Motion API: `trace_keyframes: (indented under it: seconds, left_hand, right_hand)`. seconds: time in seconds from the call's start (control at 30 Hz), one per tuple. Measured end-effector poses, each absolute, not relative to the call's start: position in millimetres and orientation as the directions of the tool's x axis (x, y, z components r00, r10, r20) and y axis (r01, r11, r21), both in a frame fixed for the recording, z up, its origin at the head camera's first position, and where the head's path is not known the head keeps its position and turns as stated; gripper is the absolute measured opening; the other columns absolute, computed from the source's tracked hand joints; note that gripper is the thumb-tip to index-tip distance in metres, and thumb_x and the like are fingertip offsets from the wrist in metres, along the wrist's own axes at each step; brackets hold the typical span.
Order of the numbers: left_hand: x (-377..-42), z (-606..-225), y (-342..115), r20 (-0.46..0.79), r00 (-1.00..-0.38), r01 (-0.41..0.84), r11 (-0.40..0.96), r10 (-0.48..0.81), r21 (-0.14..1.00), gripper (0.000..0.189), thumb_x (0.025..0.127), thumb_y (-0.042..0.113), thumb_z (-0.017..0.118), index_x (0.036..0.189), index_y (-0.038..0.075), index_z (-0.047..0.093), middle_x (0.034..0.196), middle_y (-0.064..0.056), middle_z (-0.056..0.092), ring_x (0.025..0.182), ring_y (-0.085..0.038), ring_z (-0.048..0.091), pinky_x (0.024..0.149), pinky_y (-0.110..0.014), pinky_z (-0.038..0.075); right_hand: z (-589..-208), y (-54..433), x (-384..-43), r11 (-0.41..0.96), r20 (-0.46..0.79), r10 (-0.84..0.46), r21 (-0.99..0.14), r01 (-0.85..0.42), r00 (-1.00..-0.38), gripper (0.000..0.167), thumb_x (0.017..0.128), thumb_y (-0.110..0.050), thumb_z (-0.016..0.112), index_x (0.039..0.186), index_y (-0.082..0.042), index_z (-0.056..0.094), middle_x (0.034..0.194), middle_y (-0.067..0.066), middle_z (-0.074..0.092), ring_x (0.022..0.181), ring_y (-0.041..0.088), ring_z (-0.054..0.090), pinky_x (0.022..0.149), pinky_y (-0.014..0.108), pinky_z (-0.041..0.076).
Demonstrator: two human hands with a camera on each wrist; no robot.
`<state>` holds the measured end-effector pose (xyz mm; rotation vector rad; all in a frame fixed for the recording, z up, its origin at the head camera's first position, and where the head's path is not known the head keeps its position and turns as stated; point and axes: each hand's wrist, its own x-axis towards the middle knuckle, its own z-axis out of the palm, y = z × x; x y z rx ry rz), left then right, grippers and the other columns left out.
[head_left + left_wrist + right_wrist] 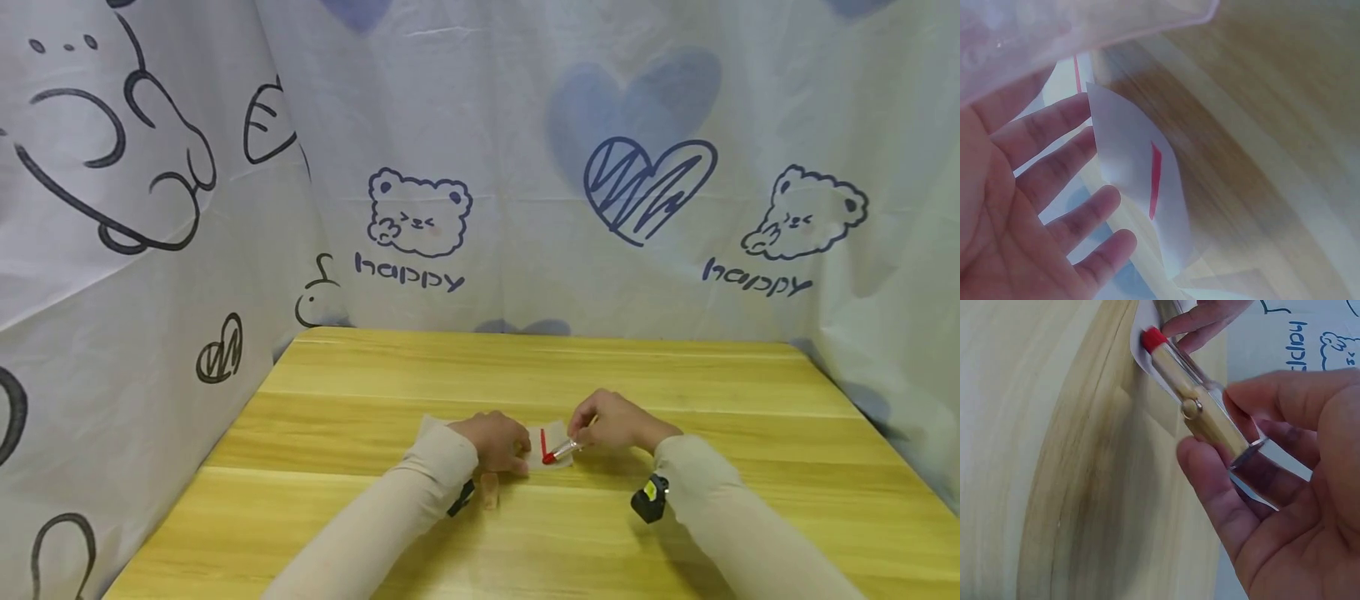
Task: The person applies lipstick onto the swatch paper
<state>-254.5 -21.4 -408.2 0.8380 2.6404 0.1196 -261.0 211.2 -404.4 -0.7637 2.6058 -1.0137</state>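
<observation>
A sheet of white paper [557,435] on the wooden table carries a red stroke. My right hand [611,421] pinches a flat paintbrush [1194,403] by its metal ferrule, thumb on one side and fingers on the other. The brush's red-coated bristles [550,458] are at the lower end of the stroke. My left hand [495,442] rests at the paper's left part, its fingers [1091,212] spread and fairly straight in the left wrist view. There, the paper [1129,144] bends up from the table beside the fingertips, with a red mark on it.
A small tan rectangular piece [490,491] shows beside the left wrist. A translucent plastic edge [1116,25] crosses the top of the left wrist view. White curtains [510,208] with drawn bears and hearts enclose the table [375,375] at the back and sides.
</observation>
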Motion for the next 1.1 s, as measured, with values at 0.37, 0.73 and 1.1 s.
trace_keyframes:
  seconds: [0.37, 0.73, 1.1]
  left_hand:
    - [-254, -406, -22, -0.314, -0.752, 0.549, 0.814, 0.580, 0.188, 0.036, 0.089, 0.045, 0.069, 0.119, 0.026, 0.068, 0.118, 0.008, 0.064, 0.112, -0.016, 0.057, 0.094, -0.035, 0.046]
    - [-254, -406, -22, -0.305, -0.755, 0.552, 0.814, 0.580, 0.181, 0.035, 0.089, 0.044, 0.069, 0.118, 0.026, 0.068, 0.117, 0.008, 0.065, 0.112, -0.016, 0.057, 0.094, -0.036, 0.045]
    - [-256, -408, -24, -0.291, -0.746, 0.557, 0.801, 0.599, 0.219, 0.035, 0.091, 0.041, 0.067, 0.122, 0.024, 0.067, 0.121, 0.007, 0.063, 0.115, -0.015, 0.056, 0.097, -0.035, 0.044]
  right_hand:
    - [-403, 214, -259, 0.598, -0.074, -0.586, -0.712, -0.369, -0.807, 0.008, 0.086, 0.001, 0.064, 0.084, -0.003, 0.071, 0.081, 0.001, 0.066, 0.068, 0.014, 0.058, 0.060, 0.030, 0.052]
    - [-399, 217, -259, 0.577, -0.051, -0.575, -0.733, -0.361, -0.816, 0.006, 0.088, -0.001, 0.064, 0.084, -0.003, 0.069, 0.078, 0.002, 0.066, 0.067, 0.016, 0.059, 0.060, 0.031, 0.051]
    - [-399, 224, -259, 0.555, -0.013, -0.496, -0.774, -0.305, -0.868, 0.009, 0.094, -0.008, 0.063, 0.092, -0.002, 0.069, 0.079, 0.004, 0.064, 0.067, 0.018, 0.055, 0.059, 0.033, 0.049]
